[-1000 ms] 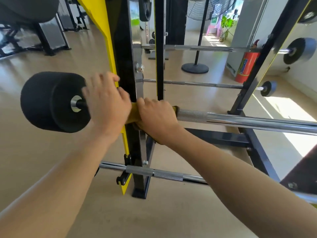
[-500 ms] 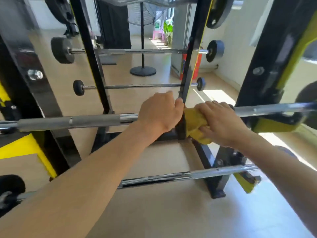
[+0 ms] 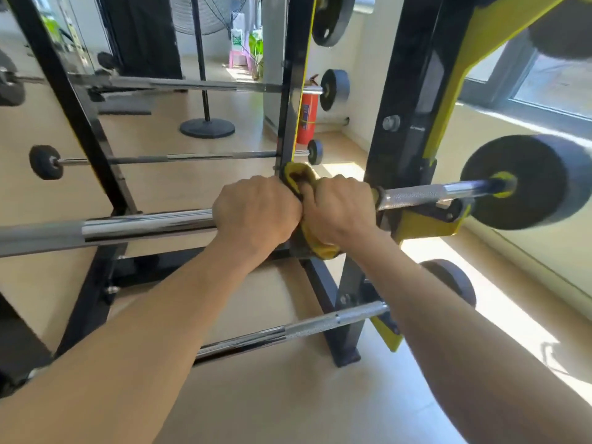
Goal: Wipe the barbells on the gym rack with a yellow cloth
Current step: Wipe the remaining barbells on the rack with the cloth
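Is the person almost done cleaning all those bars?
Hard to say what is already clean; no bar shows it. In hand: the right hand grips the yellow cloth around the barbell, near its right end, while the left hand holds that bar. Possibly left: the short stretch before the weight and the lower bar.

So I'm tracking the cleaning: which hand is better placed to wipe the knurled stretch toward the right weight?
The right hand. It grips the yellow cloth around the barbell, right beside that stretch; the left hand grips bare bar farther away.
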Motion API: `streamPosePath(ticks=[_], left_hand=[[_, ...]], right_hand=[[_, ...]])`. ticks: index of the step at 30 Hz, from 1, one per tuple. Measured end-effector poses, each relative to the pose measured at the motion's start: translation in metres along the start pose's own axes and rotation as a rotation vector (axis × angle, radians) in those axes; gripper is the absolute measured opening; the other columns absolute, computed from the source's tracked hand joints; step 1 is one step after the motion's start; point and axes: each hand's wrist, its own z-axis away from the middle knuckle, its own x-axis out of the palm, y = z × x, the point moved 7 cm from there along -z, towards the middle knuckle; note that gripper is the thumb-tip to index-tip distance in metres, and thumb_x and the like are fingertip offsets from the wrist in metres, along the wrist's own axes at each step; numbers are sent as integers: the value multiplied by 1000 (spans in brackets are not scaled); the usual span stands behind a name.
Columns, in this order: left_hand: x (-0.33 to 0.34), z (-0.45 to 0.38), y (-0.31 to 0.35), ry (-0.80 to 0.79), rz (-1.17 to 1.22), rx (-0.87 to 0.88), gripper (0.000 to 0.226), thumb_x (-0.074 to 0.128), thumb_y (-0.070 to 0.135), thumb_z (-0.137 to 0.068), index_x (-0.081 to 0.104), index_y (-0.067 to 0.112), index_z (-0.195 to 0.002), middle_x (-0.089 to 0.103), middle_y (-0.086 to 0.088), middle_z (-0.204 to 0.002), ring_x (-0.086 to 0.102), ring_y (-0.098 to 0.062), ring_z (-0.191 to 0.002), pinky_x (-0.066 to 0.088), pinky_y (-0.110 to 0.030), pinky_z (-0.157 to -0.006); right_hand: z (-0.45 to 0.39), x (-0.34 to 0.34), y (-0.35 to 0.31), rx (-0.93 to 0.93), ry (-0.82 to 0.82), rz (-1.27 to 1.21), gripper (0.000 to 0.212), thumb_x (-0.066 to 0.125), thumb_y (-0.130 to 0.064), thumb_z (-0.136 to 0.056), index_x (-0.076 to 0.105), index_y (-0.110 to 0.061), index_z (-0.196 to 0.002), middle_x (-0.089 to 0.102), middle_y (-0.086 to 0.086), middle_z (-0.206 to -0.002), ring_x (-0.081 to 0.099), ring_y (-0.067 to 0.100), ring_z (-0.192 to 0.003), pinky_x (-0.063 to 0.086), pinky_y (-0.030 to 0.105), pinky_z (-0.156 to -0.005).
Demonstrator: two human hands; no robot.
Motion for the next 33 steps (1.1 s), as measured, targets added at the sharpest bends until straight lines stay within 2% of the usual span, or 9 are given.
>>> streamPosePath(ticks=[5, 8, 12, 15, 19, 22, 25, 28, 33], left_hand=[[-2, 1, 0, -11, -51, 64, 37, 35, 38, -103, 59, 14, -87, 46, -2, -64, 46, -19, -56, 37, -34, -58], [-3, 4, 13, 19, -274, 266, 21, 38, 21, -101, 56, 15, -112, 35, -3, -66, 49, -23, -63, 38, -33, -54], [-2, 5, 13, 16, -292, 320, 22, 41, 16, -100, 53, 17, -118, 28, -1, -67, 44, -24, -66, 36, -33, -54], [-4, 6, 12, 23, -287, 290, 23, 39, 15, -101, 56, 16, -116, 47, -3, -74, 44, -24, -67, 34, -33, -56], [-6, 6, 8, 13, -191, 174, 32, 33, 21, -106, 64, 15, -109, 69, -8, -100, 65, -31, -85, 38, -36, -63], [-5, 4, 8, 44, -241, 237, 24, 38, 20, -103, 59, 16, -113, 64, -6, -89, 64, -30, -80, 37, -34, -59], [-3, 6, 9, 31, -302, 294, 19, 45, 19, -100, 54, 15, -116, 43, -3, -70, 46, -23, -61, 32, -31, -51], [-9, 8, 9, 49, -277, 201, 20, 42, 19, -102, 60, 16, -109, 53, -2, -74, 48, -23, -63, 31, -32, -52], [1, 8, 15, 9, -221, 200, 16, 50, 21, -98, 61, 17, -108, 36, -4, -66, 40, -21, -59, 31, -31, -53]], right_hand=[[6, -1, 7, -154, 54, -70, 60, 22, -50, -104, 42, -19, -56, 44, -3, -51, 44, 14, -46, 32, 27, -49], [3, 0, 69, -14, 96, -74, 53, 24, -43, -105, 47, -18, -64, 48, -5, -56, 49, 14, -52, 38, 31, -59], [7, 6, 121, 192, 164, -159, 44, 25, -38, -100, 53, -16, -75, 51, -5, -68, 51, 22, -67, 42, 35, -75], [8, 2, 86, 314, 331, -138, 50, 29, -43, -99, 54, -19, -63, 54, -1, -63, 50, 21, -69, 40, 39, -85], [21, 4, 4, 69, 351, -227, 44, 29, -40, -92, 50, -18, -59, 50, -4, -59, 49, 23, -62, 39, 39, -76], [21, 7, 10, -110, 286, -196, 43, 25, -40, -97, 55, -20, -75, 57, -5, -69, 52, 20, -69, 40, 40, -80], [11, 6, 80, 67, 265, -158, 48, 19, -41, -100, 53, -19, -74, 57, -4, -70, 53, 18, -71, 43, 42, -87], [8, 11, 118, 201, 292, -130, 44, 24, -35, -101, 51, -19, -71, 53, -5, -68, 50, 19, -72, 41, 39, -88], [13, 8, 71, 318, 428, -205, 51, 26, -38, -100, 51, -15, -61, 50, -1, -61, 49, 21, -65, 37, 35, -80]])
